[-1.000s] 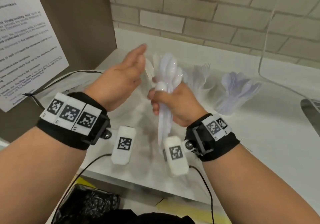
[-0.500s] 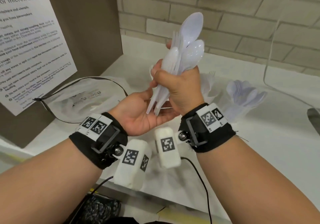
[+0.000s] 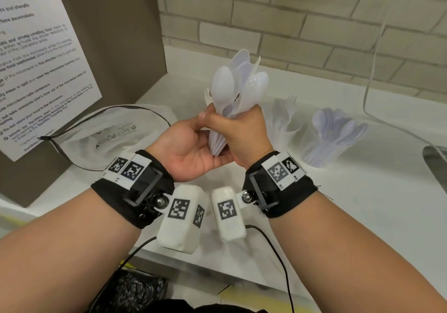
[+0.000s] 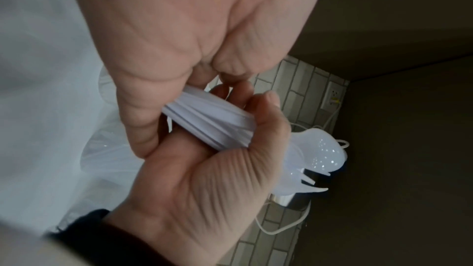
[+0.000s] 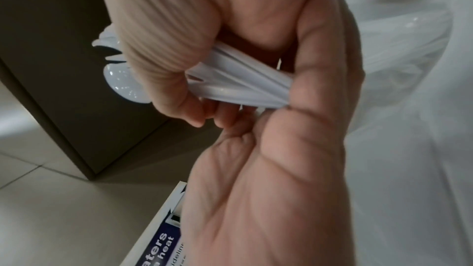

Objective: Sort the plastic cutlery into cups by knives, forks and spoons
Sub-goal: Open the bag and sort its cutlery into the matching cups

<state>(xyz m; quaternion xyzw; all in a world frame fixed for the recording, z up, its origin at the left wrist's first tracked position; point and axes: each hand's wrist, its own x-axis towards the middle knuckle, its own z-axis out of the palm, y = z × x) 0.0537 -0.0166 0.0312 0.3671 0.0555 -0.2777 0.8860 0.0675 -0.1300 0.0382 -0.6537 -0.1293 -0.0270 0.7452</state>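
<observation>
My right hand (image 3: 242, 128) grips a bundle of white plastic cutlery (image 3: 232, 87) upright above the counter, with spoon bowls and fork tines fanning out on top. My left hand (image 3: 191, 148) lies palm up under the handle ends, and its thumb reaches up beside my right thumb. In the left wrist view the left fingers (image 4: 138, 124) curl round the bundle's handles (image 4: 212, 120). Behind my hands stands a clear cup of forks (image 3: 283, 124), and to its right a clear cup of spoons (image 3: 336, 131). I see no cup of knives.
A crumpled clear plastic bag (image 3: 116, 131) lies on the white counter (image 3: 362, 203) at the left, ringed by a black cable (image 3: 150, 111). A brown box with a paper notice (image 3: 43, 58) stands at far left. A metal object (image 3: 435, 160) is at the right edge.
My right hand has lifted the bundle higher and upright. My left hand has dropped from beside the spoon bowls, turned palm up and closed under the handle ends.
</observation>
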